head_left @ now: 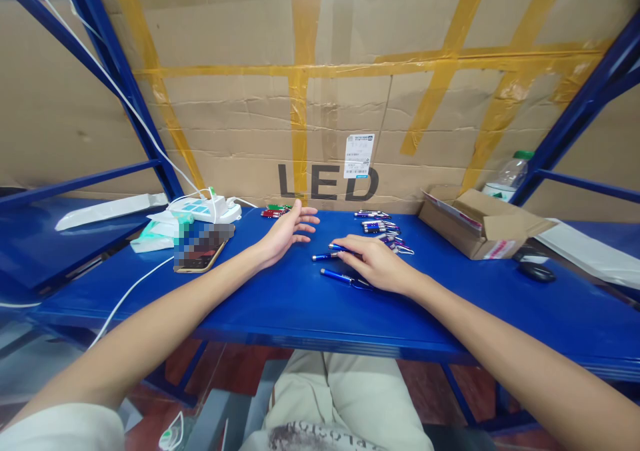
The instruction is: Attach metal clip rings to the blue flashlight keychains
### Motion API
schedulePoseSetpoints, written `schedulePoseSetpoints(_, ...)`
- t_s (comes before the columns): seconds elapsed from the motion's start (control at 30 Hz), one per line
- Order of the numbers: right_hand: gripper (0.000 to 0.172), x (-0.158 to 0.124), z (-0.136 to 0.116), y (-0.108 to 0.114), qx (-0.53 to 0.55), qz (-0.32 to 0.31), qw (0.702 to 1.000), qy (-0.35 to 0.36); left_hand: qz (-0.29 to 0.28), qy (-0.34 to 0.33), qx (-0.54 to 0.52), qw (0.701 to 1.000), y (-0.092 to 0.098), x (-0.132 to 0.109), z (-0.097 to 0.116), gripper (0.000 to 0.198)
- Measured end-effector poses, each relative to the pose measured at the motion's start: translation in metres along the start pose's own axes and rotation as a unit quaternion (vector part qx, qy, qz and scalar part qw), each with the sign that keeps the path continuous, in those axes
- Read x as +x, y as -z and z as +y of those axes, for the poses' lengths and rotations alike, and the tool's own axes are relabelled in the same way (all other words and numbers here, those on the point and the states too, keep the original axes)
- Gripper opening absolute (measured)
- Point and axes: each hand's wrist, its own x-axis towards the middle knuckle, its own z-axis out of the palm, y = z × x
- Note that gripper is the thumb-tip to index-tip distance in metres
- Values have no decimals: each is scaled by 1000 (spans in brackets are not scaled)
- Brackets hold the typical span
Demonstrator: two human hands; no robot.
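Note:
My left hand is held over the table with its fingers apart and nothing in them. Just behind it lie a green keychain flashlight and red keychain flashlights, partly hidden by the hand. My right hand is curled over the blue keychain flashlights, its fingers closed on one blue flashlight. Beneath its fingers a second blue flashlight pokes out to the left. A third blue flashlight lies nearer to me. Beyond the right hand are blue and purple flashlights with carabiner clips.
An open cardboard box and a black mouse are at the right, with a plastic bottle behind. At the left lie a phone, a power strip with cables and a tissue pack. A cardboard sheet walls the back.

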Motion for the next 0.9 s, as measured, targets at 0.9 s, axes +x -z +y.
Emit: schedulePoseSetpoints(0.9,32,1,-3,0,3,5,1000,-12,-24,-3,-11,1000,2,0,-1,66)
